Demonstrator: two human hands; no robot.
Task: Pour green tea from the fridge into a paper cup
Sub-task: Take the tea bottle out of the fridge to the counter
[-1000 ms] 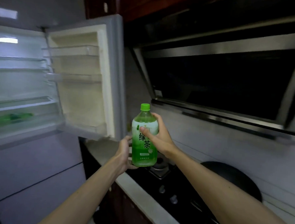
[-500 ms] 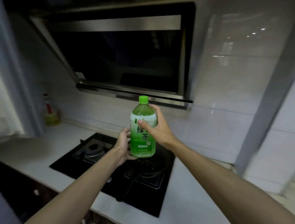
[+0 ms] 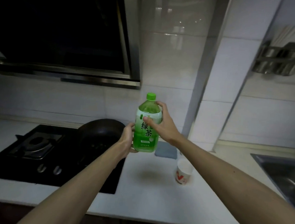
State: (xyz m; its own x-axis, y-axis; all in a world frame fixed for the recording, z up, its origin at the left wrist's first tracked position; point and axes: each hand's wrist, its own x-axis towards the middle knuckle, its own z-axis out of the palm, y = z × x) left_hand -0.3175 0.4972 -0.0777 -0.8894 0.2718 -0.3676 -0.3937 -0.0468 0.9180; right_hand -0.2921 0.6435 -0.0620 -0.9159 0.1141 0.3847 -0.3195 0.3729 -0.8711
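We hold the green tea bottle (image 3: pixel 147 128) upright at the middle of the frame, lifted clear of the white counter (image 3: pixel 156 197), with its green cap (image 3: pixel 151 96) on. Both of our hands are clamped on it. Our left hand (image 3: pixel 127 139) grips the lower half from the left side, the thumb lying near the label's edge and the fingers curled round behind and under the base. Our right hand (image 3: pixel 161 124) grips the upper half from the right side: the thumb presses across the front of the label, and the fingers wrap round the shoulder just below the cap. So the bottle sits between the two grips, with the label facing us and the cap poking out above the right hand.

The paper cup (image 3: pixel 183 172) stands upright on the counter to the lower right of the bottle, just beside our right forearm in the picture. It is white with a red mark and its mouth is open. Neither hand touches it.

A black hob (image 3: pixel 40 158) fills the left of the frame, and a dark pan (image 3: pixel 100 131) sits on it behind our left hand. The range hood (image 3: pixel 62 40) hangs at the upper left. A blue-grey pad (image 3: pixel 166 150) lies on the counter just right of the bottle's base. A steel sink (image 3: pixel 282 172) shows at the right edge, and a blurred metal rack (image 3: pixel 279 61) hangs on the tiled wall at the upper right.
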